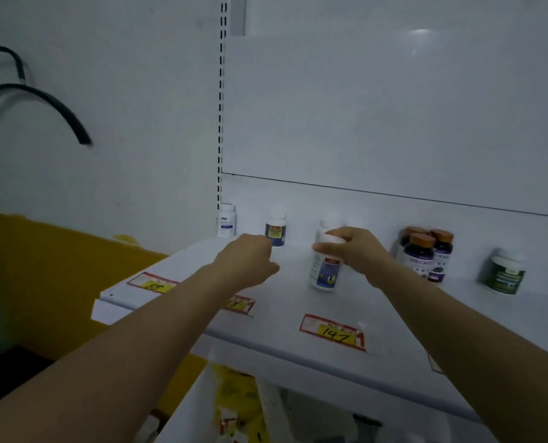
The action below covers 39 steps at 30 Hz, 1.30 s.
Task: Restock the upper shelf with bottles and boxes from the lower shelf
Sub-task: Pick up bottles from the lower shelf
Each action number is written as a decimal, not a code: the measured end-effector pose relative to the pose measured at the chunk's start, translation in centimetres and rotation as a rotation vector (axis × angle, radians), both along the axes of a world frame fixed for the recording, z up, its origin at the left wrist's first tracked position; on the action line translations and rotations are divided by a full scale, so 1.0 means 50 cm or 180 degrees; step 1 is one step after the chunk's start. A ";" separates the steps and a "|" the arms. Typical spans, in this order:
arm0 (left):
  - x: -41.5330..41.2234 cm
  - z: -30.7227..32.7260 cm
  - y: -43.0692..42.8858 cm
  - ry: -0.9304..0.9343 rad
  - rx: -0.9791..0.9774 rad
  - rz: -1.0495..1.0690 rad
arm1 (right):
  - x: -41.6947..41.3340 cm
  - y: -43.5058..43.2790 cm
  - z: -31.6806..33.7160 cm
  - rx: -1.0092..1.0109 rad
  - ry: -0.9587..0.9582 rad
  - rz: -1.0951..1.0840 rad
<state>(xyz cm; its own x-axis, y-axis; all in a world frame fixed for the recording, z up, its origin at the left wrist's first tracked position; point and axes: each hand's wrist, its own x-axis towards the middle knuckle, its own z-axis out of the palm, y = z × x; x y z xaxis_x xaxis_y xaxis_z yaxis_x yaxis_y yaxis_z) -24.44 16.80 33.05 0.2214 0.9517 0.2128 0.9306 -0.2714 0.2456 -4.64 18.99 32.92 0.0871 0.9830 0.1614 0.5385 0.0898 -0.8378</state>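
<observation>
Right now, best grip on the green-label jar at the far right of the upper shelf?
Grip the green-label jar around its body just below the white lid, from the front. It is squat and upright near the back panel, with open shelf in front and to both sides.

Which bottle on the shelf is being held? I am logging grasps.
The white bottle with the blue label, gripped at its cap by the right hand; every other bottle stands untouched, and the left hand holds none.
</observation>
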 end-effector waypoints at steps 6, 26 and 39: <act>-0.036 -0.002 0.122 0.0028 -0.0004 -0.0595 | -0.034 0.072 -0.004 0.0198 -0.0521 -0.0861; 0.008 -0.031 0.263 0.0075 -0.0059 -0.1174 | -0.032 0.168 -0.033 0.0241 -0.0740 -0.1801; 0.013 -0.032 0.245 0.0202 -0.0116 -0.1112 | -0.030 0.179 -0.031 0.0030 -0.0981 -0.1894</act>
